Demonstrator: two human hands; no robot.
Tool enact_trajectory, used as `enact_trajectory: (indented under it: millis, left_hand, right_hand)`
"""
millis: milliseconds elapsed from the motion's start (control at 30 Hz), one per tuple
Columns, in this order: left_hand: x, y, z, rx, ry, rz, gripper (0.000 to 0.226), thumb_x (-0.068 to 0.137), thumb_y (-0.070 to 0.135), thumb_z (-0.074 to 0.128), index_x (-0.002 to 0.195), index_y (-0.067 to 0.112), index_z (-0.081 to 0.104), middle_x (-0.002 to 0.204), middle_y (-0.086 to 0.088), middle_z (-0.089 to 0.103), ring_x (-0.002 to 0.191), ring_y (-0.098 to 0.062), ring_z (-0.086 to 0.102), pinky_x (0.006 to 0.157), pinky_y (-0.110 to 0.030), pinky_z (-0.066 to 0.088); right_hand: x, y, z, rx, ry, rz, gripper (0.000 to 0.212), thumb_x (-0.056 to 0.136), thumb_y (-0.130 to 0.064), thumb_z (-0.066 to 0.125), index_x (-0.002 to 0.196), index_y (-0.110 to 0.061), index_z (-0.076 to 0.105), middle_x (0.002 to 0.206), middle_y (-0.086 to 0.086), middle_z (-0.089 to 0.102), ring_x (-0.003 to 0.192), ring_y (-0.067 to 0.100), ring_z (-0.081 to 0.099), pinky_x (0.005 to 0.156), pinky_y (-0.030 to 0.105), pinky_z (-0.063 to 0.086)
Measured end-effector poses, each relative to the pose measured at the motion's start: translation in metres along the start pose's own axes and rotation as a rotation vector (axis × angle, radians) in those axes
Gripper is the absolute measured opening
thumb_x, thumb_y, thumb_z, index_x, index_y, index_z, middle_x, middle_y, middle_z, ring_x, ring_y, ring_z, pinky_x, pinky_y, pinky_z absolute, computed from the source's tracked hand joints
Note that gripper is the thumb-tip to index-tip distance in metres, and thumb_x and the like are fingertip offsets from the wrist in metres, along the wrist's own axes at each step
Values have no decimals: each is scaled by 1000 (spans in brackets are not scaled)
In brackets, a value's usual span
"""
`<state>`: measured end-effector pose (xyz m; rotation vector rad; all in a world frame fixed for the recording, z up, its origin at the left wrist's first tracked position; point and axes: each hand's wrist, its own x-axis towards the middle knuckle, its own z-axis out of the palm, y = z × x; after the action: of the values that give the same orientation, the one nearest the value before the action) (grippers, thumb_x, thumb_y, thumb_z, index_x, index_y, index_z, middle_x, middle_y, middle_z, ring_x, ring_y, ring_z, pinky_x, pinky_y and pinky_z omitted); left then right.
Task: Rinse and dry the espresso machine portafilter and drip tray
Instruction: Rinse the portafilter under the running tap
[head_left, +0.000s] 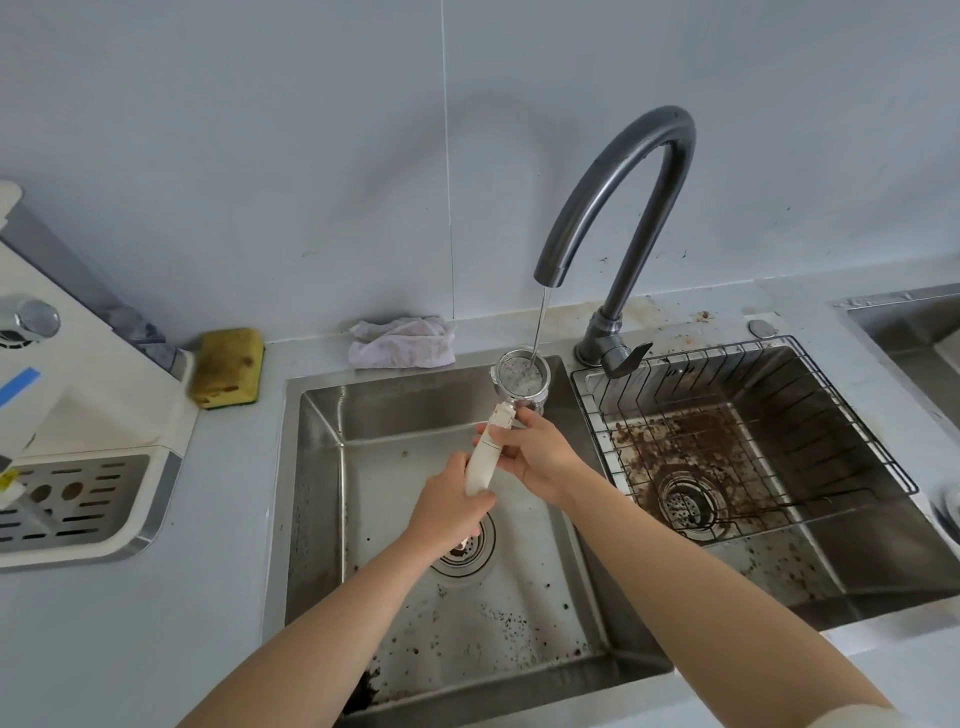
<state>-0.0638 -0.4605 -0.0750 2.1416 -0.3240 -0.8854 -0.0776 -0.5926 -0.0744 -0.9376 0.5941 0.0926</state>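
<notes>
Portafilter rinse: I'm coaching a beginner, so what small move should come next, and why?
Probably tip the portafilter to dump its water into the sink. The faucet's stream falls into the upright basket, which looks full of speckled water. The left hand grips the handle's end and the right hand holds it near the neck.

Grey gooseneck faucet (623, 171) stood behind two steel sink basins, left (395, 415) and right (857, 551). A wire basket (831, 410) sat in the right basin over brown residue (691, 447). Yellow sponge (227, 366) and crumpled white cloth (402, 343) lay on the counter (156, 623).
</notes>
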Motion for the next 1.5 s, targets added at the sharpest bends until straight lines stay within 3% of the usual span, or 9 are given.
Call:
enact_trajectory:
  millis: [133, 267, 367, 500, 633, 900, 1000, 1300, 1500]
  left_hand:
    - [-1, -2, -14, -189, -124, -40, 35, 82, 5, 63, 109, 14, 42, 95, -8, 58, 51, -16, 61, 46, -25, 49]
    - [-3, 1, -23, -284, -168, -92, 41, 82, 2, 63, 115, 10, 39, 78, -11, 62, 42, -13, 59, 39, -22, 46]
    - [-5, 7, -25, -178, -107, -67, 37, 81, 4, 64, 108, 13, 40, 76, -6, 57, 38, -12, 52, 36, -20, 43]
    - [-3, 12, -25, 26, 18, 7, 42, 79, 7, 64, 114, 13, 41, 93, -2, 51, 49, -15, 54, 38, -19, 44]
    - [-4, 14, -26, 331, 131, 50, 39, 80, 10, 59, 113, 11, 39, 94, -4, 55, 73, -24, 60, 65, -38, 51]
    - [-15, 17, -27, 738, 268, 131, 31, 90, 11, 49, 117, 8, 35, 101, -11, 63, 82, -28, 64, 58, -32, 45]
    - [-18, 16, -23, 807, 276, 139, 34, 92, 13, 48, 122, 7, 33, 104, -11, 64, 88, -28, 66, 60, -31, 45]
    - [-16, 18, -19, 744, 226, 90, 38, 90, 15, 51, 123, 8, 33, 104, -11, 64, 85, -27, 65, 59, -31, 43]
    - [-7, 27, -19, 588, 122, 40, 34, 87, 16, 53, 114, 8, 35, 104, -12, 62, 86, -29, 62, 61, -32, 41]
  right_hand:
    - [-1, 2, 4, 39, -22, 26, 18, 92, 7, 42, 107, -3, 46, 91, 12, 60, 81, 21, 62, 68, 26, 57]
    - [-2, 4, 10, 123, -28, 40, 22, 94, 6, 39, 114, -2, 41, 92, 12, 59, 82, 21, 60, 67, 27, 57]
    - [-1, 5, 14, 160, -15, 35, 14, 95, 3, 39, 104, -4, 47, 94, 13, 57, 83, 21, 60, 65, 27, 58]
    - [-1, 5, 21, 220, -19, 17, 13, 96, 2, 36, 99, -4, 48, 92, 13, 56, 83, 22, 60, 64, 27, 58]
    - [-1, 4, 29, 246, -12, 5, 17, 98, 1, 33, 110, -2, 44, 89, 14, 55, 83, 23, 59, 64, 26, 57]
    - [-5, 1, 39, 287, -10, 31, 19, 100, -3, 28, 111, 0, 43, 87, 14, 53, 78, 21, 56, 71, 29, 51]
    - [-6, 3, 41, 268, -9, 39, 28, 100, -4, 28, 124, 3, 41, 87, 13, 54, 78, 20, 56, 70, 28, 51]
    - [-6, 5, 35, 204, 40, 41, 33, 100, -5, 29, 130, 8, 37, 87, 14, 55, 75, 20, 58, 61, 24, 54]
    - [-7, 0, 25, 136, 59, 11, 18, 99, -6, 34, 113, 0, 44, 87, 13, 57, 74, 21, 59, 57, 23, 55]
